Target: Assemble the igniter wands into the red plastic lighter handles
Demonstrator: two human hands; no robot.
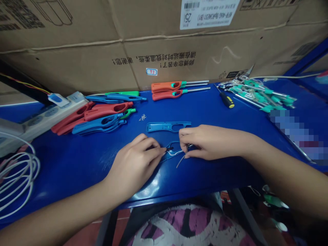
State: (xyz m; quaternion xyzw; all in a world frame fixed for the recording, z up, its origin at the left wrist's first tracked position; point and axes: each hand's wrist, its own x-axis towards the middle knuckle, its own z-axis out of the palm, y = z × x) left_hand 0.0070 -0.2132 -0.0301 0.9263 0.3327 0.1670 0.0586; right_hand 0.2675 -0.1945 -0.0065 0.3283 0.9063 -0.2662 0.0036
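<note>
Low over the blue tabletop, my left hand (143, 155) is closed, thumb and fingertips pinching a small black part (169, 149) with thin white wires (172, 154) running from it. The part lies at a blue lighter shell half (167, 145), largely covered by my hands. To its right, my right hand (196, 140) is closed with its fingertips together at the shell's nozzle end. A thin greyish wire or tube (180, 162) sticks out from its pinch. Just beyond lies another blue shell half (159, 127), inner side up.
Several small screws (142, 118) lie beyond my left hand. Red and blue lighter shells (107, 111) are piled left, near a power strip (43, 119). Orange lighters (165, 87), a screwdriver (227, 99) and metal-tubed lighter inserts (266, 94) line the back. A cardboard box (89, 65) stands behind.
</note>
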